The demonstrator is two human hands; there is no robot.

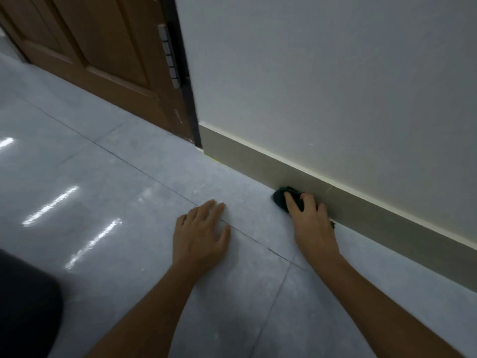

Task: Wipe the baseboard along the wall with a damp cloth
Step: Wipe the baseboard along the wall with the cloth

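From the head view: pressing a dark cloth (282, 200) against the lower face of the beige baseboard (258, 161), right where baseboard and floor (129, 177) are meeting, with the right hand (311, 223) lying over the cloth and its fingers (291, 202) curling down onto the bunched fabric, gripping it against the board. Showing only part of the cloth, a rounded dark lump sticking out to the left of the fingertips and a small dark scrap peeking out by the heel of the hand (the rest hiding under the palm). Resting the left hand (201, 233) flat on the glossy grey tiles, fingers spread and straight, holding nothing, lying across a thin grout line and sitting just beside the right hand but apart from it. Stretching both bare forearms in from the bottom edge. Running the baseboard diagonally from the dark door frame (192, 99) down toward the right edge, under a plain pale wall (335, 73). Standing to the left of the frame, a brown panelled wooden door (90, 47) with a metal hinge (169, 55) on its edge. Catching bright streaks of reflected light on the tiles at the left, and showing a dark, blurred shape (25, 306) in the bottom-left corner, too unclear for telling what.
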